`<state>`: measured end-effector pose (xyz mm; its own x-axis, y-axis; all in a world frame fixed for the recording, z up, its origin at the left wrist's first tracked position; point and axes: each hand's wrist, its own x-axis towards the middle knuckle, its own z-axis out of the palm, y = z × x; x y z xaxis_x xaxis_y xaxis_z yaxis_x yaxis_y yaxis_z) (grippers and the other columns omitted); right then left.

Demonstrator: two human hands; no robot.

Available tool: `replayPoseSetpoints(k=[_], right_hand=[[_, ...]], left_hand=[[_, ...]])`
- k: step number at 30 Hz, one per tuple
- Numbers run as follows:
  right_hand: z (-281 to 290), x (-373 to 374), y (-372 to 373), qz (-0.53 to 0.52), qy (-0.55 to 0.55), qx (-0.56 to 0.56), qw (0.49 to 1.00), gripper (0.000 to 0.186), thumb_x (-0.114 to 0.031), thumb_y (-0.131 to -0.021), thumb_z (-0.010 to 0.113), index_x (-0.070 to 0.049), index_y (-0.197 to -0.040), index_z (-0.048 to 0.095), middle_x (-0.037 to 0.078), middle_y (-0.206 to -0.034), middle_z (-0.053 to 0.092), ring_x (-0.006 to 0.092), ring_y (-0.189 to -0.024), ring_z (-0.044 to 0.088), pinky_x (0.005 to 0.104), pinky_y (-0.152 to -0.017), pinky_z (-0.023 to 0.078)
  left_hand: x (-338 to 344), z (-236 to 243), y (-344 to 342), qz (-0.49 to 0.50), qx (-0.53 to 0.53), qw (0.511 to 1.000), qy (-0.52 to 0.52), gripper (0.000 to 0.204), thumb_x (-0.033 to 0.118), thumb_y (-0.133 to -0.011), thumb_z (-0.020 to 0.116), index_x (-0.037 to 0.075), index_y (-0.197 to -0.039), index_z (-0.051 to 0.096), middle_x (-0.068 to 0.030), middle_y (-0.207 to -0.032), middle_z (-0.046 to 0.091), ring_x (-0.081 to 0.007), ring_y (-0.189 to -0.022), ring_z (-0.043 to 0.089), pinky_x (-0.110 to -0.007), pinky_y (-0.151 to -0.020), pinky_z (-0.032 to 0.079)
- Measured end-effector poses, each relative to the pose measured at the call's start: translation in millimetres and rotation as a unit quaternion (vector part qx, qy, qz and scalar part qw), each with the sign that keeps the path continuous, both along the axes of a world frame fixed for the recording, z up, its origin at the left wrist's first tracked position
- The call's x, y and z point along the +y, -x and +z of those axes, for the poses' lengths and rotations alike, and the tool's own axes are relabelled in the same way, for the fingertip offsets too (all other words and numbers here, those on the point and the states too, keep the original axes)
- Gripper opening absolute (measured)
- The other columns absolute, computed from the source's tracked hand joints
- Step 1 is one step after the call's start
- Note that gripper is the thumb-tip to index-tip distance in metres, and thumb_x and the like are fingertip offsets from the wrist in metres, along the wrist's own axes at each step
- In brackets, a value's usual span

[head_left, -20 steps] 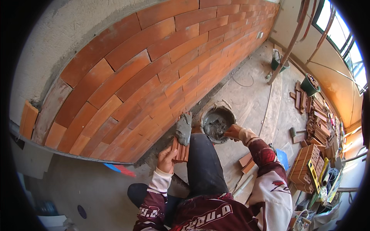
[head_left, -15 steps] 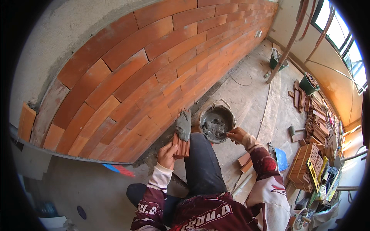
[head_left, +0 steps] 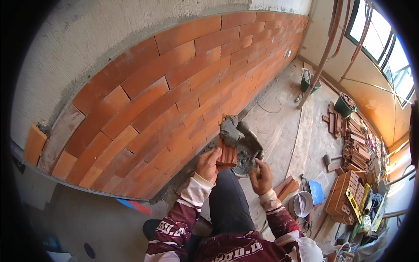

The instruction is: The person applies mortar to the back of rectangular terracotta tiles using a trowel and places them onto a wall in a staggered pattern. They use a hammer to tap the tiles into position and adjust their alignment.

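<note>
While both hands work over the mortar bucket (head_left: 248, 153), near to far:
Left hand (head_left: 208, 163): fingers wrapped round a ribbed brick tile (head_left: 228, 153), just left of the bucket.
Right hand (head_left: 261, 175): closed on a trowel handle (head_left: 253, 168), at the bucket's near rim.
Mortar (head_left: 228, 131): heaped on the tile's upper end.
Risk: the heap may slide off if the tile tips.
Brick wall (head_left: 174, 100): beyond the bucket.

We see bright daylight pouring in from the windows (head_left: 384, 56) at upper right, which glare nearly white. The wall (head_left: 183, 87) is evenly lit and sharp. Straight courses bow strongly toward the rim, and black vignette fills our corners.
</note>
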<state>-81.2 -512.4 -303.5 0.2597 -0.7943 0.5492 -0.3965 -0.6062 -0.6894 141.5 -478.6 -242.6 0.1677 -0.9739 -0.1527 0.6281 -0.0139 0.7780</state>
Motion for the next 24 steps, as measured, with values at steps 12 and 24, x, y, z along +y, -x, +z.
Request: replayPoseSetpoints(k=[12, 24], right_hand=[[-46.8, 9.0, 17.6, 0.046, 0.043, 0.02, 0.998, 0.052, 0.002, -0.074, 0.075, -0.005, -0.123, 0.06, 0.018, -0.107, 0.059, 0.0329, -0.092, 0.063, 0.0393, -0.076, 0.054], [-3.8, 27.5, 46.5, 0.084, 0.041, 0.098, 0.991, 0.043, -0.002, -0.076, 0.073, -0.008, -0.118, 0.064, 0.015, -0.103, 0.061, 0.0314, -0.086, 0.065, 0.0383, -0.072, 0.054]], left_hand=[[-5.8, -11.0, -19.6, 0.008, -0.004, 0.999, 0.048, 0.018, 0.021, -0.094, 0.058, 0.003, -0.098, 0.063, -0.0057, -0.086, 0.066, -0.0205, -0.081, 0.07, -0.036, -0.065, 0.063], [11.7, -21.8, -17.6, -0.025, 0.033, 0.997, -0.068, 0.032, 0.022, -0.096, 0.051, 0.002, -0.121, 0.058, -0.0135, -0.1, 0.07, -0.025, -0.083, 0.071, -0.032, -0.062, 0.062]])
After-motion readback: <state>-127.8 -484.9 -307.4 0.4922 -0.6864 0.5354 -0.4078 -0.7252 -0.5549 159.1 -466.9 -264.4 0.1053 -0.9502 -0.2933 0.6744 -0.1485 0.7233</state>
